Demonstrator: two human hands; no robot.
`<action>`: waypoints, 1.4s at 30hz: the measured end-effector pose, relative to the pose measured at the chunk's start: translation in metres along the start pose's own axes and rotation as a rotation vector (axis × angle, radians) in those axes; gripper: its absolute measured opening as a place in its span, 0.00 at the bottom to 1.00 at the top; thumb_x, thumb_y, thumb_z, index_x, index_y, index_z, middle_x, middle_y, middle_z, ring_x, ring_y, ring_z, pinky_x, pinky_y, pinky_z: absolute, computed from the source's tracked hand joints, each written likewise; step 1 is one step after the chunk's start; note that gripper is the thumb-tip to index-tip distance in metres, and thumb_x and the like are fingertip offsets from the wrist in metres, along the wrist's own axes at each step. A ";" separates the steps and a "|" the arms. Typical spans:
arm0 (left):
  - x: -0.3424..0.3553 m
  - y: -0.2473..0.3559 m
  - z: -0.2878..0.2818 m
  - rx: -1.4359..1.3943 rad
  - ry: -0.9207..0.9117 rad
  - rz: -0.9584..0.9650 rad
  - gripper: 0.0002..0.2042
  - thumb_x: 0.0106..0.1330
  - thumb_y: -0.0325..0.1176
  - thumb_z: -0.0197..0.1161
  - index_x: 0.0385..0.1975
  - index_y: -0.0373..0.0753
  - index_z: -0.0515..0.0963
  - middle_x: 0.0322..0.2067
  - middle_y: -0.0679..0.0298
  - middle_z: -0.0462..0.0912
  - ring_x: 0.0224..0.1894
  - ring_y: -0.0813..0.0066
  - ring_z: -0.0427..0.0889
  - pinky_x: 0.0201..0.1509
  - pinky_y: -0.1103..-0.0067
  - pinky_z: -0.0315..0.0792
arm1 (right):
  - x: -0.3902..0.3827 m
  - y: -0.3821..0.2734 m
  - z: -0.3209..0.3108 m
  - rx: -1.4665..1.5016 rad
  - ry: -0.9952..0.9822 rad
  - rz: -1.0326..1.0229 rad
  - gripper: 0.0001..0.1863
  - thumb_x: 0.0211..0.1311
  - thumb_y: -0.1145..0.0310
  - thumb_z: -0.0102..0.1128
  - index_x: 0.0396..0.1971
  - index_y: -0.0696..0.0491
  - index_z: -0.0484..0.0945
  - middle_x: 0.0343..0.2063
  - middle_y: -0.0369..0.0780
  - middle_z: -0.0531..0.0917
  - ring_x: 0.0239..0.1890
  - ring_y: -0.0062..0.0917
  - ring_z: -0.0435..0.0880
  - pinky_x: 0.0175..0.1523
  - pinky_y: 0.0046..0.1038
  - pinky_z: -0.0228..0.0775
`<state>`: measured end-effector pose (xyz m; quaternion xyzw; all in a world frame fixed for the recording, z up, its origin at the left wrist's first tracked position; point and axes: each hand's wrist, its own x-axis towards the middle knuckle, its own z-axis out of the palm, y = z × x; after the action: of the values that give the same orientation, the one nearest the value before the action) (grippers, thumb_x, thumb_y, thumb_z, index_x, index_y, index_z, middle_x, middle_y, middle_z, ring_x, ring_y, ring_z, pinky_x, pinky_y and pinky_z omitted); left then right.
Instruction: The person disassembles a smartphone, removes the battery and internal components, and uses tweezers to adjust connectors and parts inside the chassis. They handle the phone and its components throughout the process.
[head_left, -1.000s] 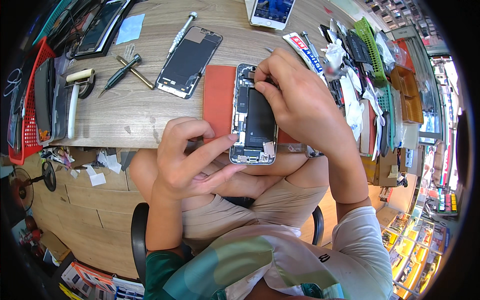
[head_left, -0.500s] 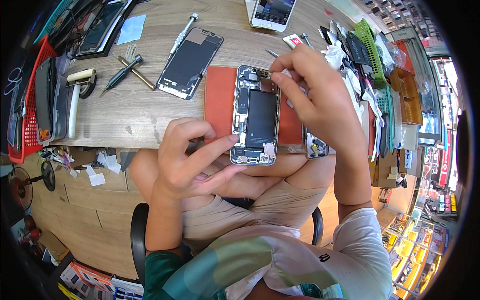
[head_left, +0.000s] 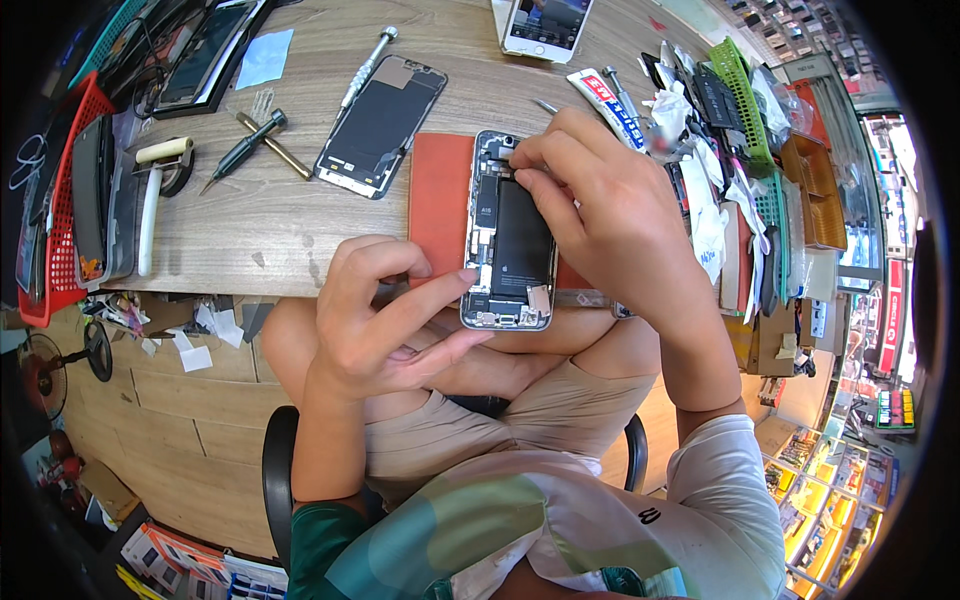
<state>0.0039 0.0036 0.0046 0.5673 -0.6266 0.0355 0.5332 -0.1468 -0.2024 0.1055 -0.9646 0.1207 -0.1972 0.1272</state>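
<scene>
An opened smartphone (head_left: 524,245) shows its black battery and inner parts, its lower end reaching past the table's front edge. My left hand (head_left: 370,320) steadies it, index fingertip on the left side and thumb under the lower end. Over the phone's upper right part, my right hand (head_left: 615,195) has thumb and forefinger pinched close together. Whatever is between those fingertips is too small or hidden to make out. Beneath the phone lies a reddish-brown pad (head_left: 438,200). A detached phone screen (head_left: 385,125) rests on the table to the left.
Left of the screen are a silver screwdriver (head_left: 368,66), a dark screwdriver (head_left: 245,150) crossing a brass-coloured one, and a white-handled roller (head_left: 149,210). A glue tube (head_left: 608,108) lies beyond my right hand. Another phone (head_left: 543,30) stands at the back. Baskets and parts crowd the right side.
My right hand has moved left and slightly down, from the phone's upper right edge to over its inner parts. More of the glue tube now shows. My left hand stays put.
</scene>
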 end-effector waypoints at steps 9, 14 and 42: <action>0.000 0.000 0.000 0.003 0.001 0.001 0.30 0.42 0.37 0.91 0.50 0.38 0.94 0.45 0.60 0.78 0.45 0.64 0.78 0.47 0.71 0.75 | 0.005 -0.003 -0.002 -0.006 -0.074 0.059 0.05 0.72 0.75 0.69 0.43 0.58 0.83 0.38 0.45 0.83 0.39 0.47 0.85 0.43 0.42 0.77; 0.001 0.000 0.000 0.005 0.002 0.002 0.30 0.42 0.37 0.91 0.50 0.38 0.94 0.45 0.60 0.78 0.45 0.64 0.78 0.46 0.71 0.75 | 0.010 -0.005 0.000 0.003 -0.119 0.122 0.05 0.73 0.76 0.66 0.43 0.58 0.80 0.39 0.48 0.83 0.43 0.51 0.84 0.48 0.45 0.75; 0.001 0.000 0.001 0.004 0.015 0.014 0.30 0.41 0.38 0.91 0.49 0.37 0.94 0.45 0.60 0.78 0.44 0.64 0.79 0.45 0.71 0.75 | -0.001 -0.010 0.004 -0.115 0.009 -0.086 0.06 0.69 0.76 0.73 0.43 0.56 0.86 0.37 0.42 0.84 0.35 0.43 0.88 0.38 0.40 0.80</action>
<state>0.0038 0.0022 0.0051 0.5636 -0.6267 0.0447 0.5363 -0.1440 -0.1924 0.1045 -0.9736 0.0910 -0.1996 0.0624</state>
